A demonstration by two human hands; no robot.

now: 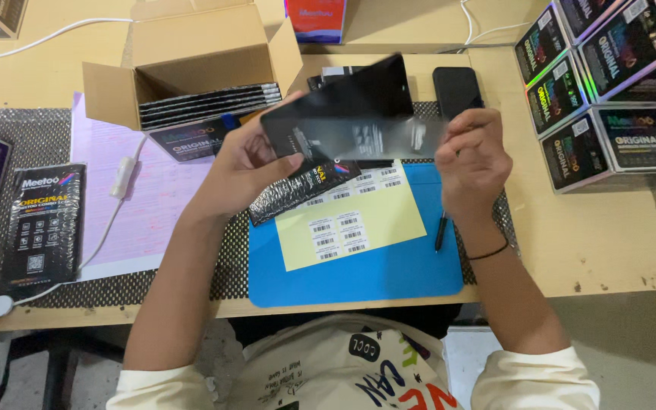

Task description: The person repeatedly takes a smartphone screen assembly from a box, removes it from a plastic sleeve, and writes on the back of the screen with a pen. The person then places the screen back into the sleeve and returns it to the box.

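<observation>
While I watch from the head camera, my left hand [248,163] and right hand [471,156] pinch opposite ends of a dark flat sleeve [354,121], raised above the blue mat [373,277], cardboard box [191,64] close behind.

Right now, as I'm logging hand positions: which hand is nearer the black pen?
Right. The right hand is just above the black pen; the left hand is far across the blue mat.

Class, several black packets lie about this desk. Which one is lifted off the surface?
The black packet held between the left hand and right hand; the packet on the left mesh mat lies flat.
</observation>
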